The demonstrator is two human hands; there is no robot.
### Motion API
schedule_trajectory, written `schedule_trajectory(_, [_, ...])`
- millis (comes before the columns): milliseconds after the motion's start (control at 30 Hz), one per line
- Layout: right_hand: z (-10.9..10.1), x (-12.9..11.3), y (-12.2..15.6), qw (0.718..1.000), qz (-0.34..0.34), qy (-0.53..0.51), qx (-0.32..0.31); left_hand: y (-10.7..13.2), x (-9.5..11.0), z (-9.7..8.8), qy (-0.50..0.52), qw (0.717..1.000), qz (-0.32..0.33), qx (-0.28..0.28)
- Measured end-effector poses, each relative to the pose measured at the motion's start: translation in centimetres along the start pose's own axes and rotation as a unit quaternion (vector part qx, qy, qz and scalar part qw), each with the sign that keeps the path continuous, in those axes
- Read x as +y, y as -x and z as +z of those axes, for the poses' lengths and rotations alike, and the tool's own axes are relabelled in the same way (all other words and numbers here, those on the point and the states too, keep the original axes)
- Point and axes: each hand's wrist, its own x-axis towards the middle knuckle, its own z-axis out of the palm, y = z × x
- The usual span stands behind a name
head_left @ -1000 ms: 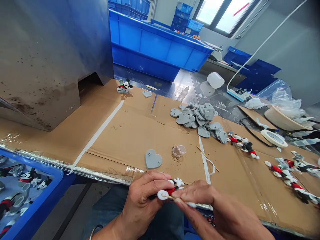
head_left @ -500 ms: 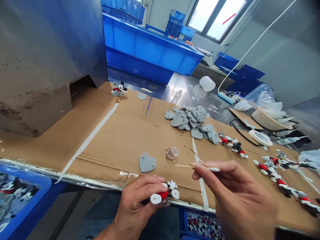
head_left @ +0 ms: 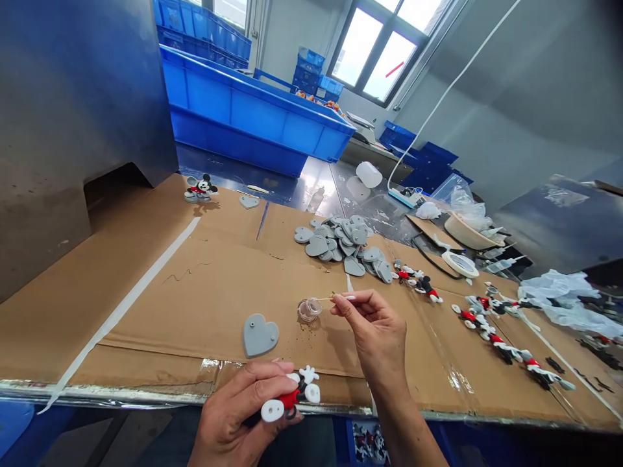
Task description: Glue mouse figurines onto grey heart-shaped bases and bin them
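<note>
My left hand (head_left: 238, 418) is closed round a small cartoon mouse figure (head_left: 291, 397) with red shorts and white shoes, held at the near table edge. My right hand (head_left: 372, 327) pinches a thin wooden stick (head_left: 325, 298) whose tip reaches the small clear pot (head_left: 309, 309) on the cardboard. A single grey heart-shaped base (head_left: 259, 334) lies flat just left of the pot, between both hands.
A heap of grey heart bases (head_left: 343, 245) sits mid-table, with loose mouse figures (head_left: 477, 314) strung out to the right. A finished figure on a base (head_left: 200, 189) stands far left. Blue crates (head_left: 253, 113), tape roll (head_left: 460, 264), grey machine housing (head_left: 73, 97) and plastic bag (head_left: 564, 295) ring the cardboard.
My right hand has left the figure and carried the stick forward to the clear pot. The left hand keeps the figure near the table edge. The view has swung right.
</note>
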Motion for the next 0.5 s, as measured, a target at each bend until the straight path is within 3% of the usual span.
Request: schedule_trajectory(500, [-0.16, 0.53, -0.39, 0.997, 0.063, -0.046, 0.002, -0.04, -0.02, -0.11, -0.012, 1.000, 0.011, -0.004])
